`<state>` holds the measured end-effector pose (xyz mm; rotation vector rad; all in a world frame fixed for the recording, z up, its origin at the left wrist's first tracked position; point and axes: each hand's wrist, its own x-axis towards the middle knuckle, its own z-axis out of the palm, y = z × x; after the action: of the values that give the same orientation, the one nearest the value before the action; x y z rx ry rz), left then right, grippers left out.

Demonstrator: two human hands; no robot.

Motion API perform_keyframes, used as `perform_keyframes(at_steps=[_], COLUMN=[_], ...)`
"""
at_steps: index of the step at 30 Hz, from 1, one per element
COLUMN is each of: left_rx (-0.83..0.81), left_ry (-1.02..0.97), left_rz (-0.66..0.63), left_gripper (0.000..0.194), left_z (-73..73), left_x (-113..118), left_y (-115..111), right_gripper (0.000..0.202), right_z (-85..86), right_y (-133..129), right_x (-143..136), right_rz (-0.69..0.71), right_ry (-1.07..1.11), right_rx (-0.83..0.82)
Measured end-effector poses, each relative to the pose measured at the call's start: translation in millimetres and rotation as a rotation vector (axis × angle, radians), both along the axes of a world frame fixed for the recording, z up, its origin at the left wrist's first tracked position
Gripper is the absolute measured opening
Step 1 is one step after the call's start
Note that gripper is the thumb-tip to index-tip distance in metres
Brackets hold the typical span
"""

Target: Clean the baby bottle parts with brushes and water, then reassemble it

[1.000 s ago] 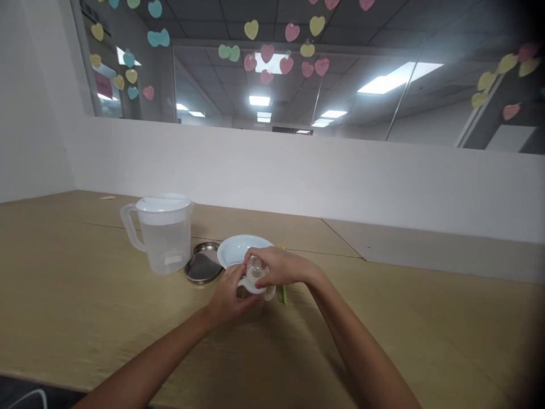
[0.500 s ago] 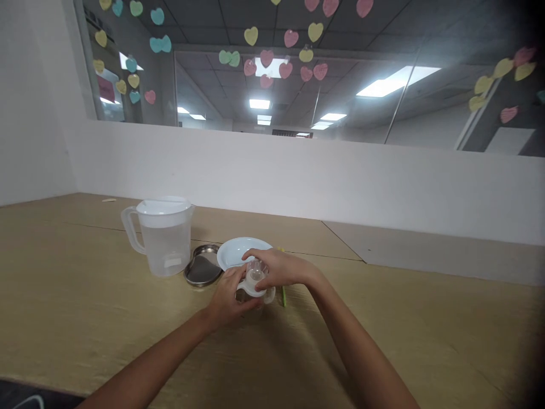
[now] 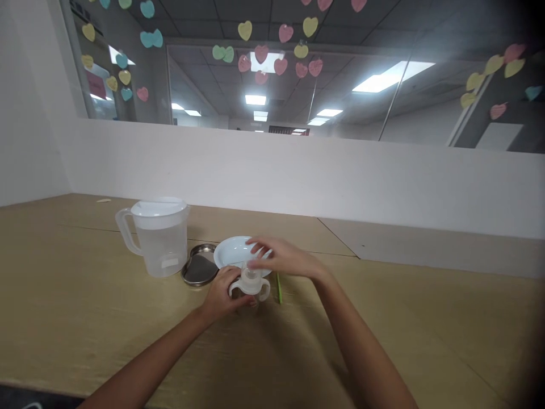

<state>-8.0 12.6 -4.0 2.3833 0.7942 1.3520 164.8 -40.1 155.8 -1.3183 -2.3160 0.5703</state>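
Observation:
A clear baby bottle (image 3: pixel 251 284) with a white collar and two white side handles stands upright in front of me. My left hand (image 3: pixel 223 292) is wrapped round its left side, by one handle. My right hand (image 3: pixel 283 257) hovers just over the bottle's top, fingers apart and slightly curled, with nothing visible in them. One fingertip is close to the clear top; whether it touches I cannot tell. Behind the bottle lies a white oval dish (image 3: pixel 232 250), partly covered by my right hand. A thin green stick-like item (image 3: pixel 279 289) lies to the right of the bottle.
To the left stands a translucent lidded pitcher (image 3: pixel 165 244) with a handle. A kidney-shaped metal tray (image 3: pixel 199 270) sits between it and the dish. A small pale flat piece (image 3: pixel 103 200) lies at the back left of the wooden table (image 3: pixel 383 329). A white wall rises behind.
My right hand has opened and lifted off the bottle's top, slightly up and to the right. My left hand stays on the bottle. The whole view has shifted slightly.

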Motion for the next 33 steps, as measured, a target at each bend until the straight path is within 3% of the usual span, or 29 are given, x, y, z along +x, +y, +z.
perform_keyframes(at_steps=[2,5,11,33], left_rx=[-0.001,-0.011,-0.028,0.087], left_ry=[-0.014,-0.052,-0.130,-0.076], left_rz=[-0.004,-0.026,-0.092,-0.119], left_gripper=[0.047,0.041,0.037,0.037], left_z=[-0.6,0.2,4.8,5.8], left_x=[0.3,0.2,0.1,-0.4], left_y=[-0.4,-1.7,-4.7,-6.5], right_gripper=[0.054,0.046,0.041,0.040], right_z=[-6.8,-14.2,-12.5,-6.9], right_y=[-1.8,0.5,6.1,4.0], right_x=[-11.2,-19.6,-14.2,-13.8], right_rz=[0.065,0.038,0.033,0.080], right_ry=[-0.205,-0.314,-0.294,-0.293], right_rx=[0.019,0.119,0.130,0.132])
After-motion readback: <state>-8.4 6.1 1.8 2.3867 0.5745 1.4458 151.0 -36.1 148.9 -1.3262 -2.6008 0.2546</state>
